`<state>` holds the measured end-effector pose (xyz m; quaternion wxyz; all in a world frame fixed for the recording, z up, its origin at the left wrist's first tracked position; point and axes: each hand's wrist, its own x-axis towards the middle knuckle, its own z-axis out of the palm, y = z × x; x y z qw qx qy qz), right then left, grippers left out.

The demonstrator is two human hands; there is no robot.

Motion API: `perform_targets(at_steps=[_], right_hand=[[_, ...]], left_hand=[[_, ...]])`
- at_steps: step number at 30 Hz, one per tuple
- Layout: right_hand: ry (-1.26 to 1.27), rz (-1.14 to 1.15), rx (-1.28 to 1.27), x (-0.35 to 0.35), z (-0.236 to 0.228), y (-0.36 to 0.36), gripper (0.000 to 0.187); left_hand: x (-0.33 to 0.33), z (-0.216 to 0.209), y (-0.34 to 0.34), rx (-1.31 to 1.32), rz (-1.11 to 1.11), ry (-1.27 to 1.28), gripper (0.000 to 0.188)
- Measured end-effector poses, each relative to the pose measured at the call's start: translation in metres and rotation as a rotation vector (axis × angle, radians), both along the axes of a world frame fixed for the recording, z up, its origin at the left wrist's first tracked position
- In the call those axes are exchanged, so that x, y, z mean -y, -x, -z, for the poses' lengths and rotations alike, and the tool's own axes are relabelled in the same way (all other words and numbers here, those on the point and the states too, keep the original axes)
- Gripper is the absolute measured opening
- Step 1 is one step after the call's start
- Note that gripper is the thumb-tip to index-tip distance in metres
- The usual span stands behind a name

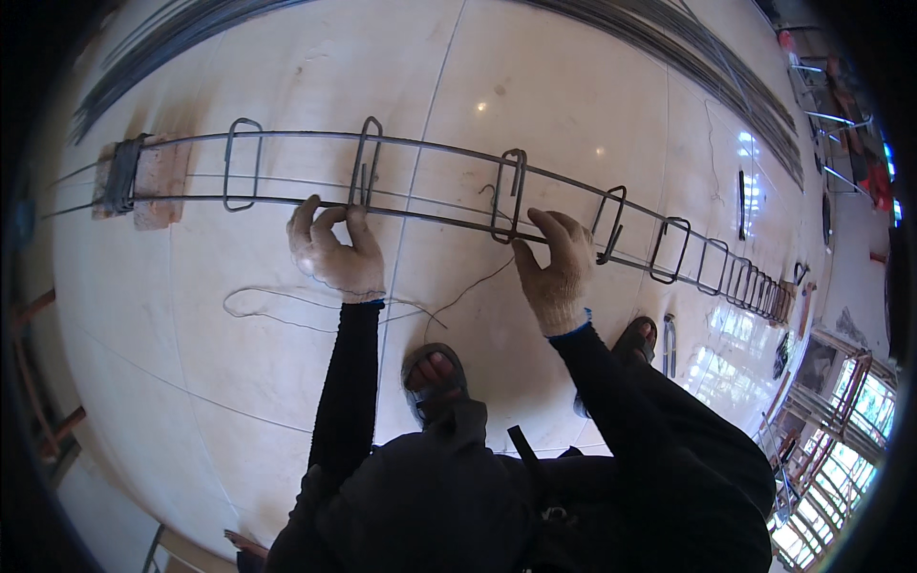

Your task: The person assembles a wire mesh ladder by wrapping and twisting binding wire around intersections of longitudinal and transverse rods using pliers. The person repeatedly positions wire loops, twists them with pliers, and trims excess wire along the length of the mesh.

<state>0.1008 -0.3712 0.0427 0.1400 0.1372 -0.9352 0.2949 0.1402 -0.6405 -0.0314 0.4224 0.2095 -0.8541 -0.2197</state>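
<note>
A long frame of two steel rods (pixel 439 222) runs across the floor, with several bent rectangular steel stirrups (pixel 227 170) hung round the rods. My left hand (pixel 336 258), in a pale knit glove, has its fingers curled at the near rod; the thumb tip touches the lower end of one stirrup (pixel 362 158). Farther right, my gloved right hand (pixel 559 277) has thumb and forefinger bent around the near rod, at the bottom corner of another stirrup (pixel 518 186). The fingertips partly cover both contact points.
Brick blocks (pixel 162 181) prop the frame's left end, bound with dark wrapping (pixel 122 177). Loose thin wire (pixel 272 313) lies near my sandalled feet (pixel 435 377). Pliers (pixel 670 346) rest at the right. Bundles of long steel bars (pixel 697 72) lie along the far side.
</note>
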Motion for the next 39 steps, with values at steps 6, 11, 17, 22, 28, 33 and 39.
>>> perform_targets(at_steps=[6, 11, 17, 22, 28, 33, 39], right_hand=[[-0.199, -0.209, 0.146, -0.024, 0.005, 0.007, 0.046], [-0.102, -0.175, 0.074, -0.022, 0.031, 0.006, 0.036], [-0.020, -0.228, -0.028, -0.019, 0.037, 0.010, 0.027], [0.024, -0.248, -0.042, -0.019, 0.042, 0.012, 0.028], [0.044, -0.261, -0.039, -0.016, 0.042, 0.011, 0.032], [0.108, -0.260, -0.029, -0.012, 0.045, 0.009, 0.035], [0.083, -0.373, -0.065, -0.013, 0.046, 0.015, 0.028]], left_hand=[[-0.060, 0.012, -0.004, -0.017, -0.193, -0.421, 0.024], [-0.112, -0.003, -0.019, 0.265, 0.489, -0.645, 0.028], [-0.122, 0.006, -0.003, 0.420, 0.740, -0.754, 0.030], [-0.124, 0.007, 0.003, 0.362, 0.724, -0.771, 0.021], [-0.128, 0.011, 0.004, 0.358, 0.669, -1.019, 0.033], [-0.129, 0.011, 0.001, 0.360, 0.647, -0.981, 0.029], [-0.132, 0.006, -0.003, 0.349, 0.561, -0.951, 0.029]])
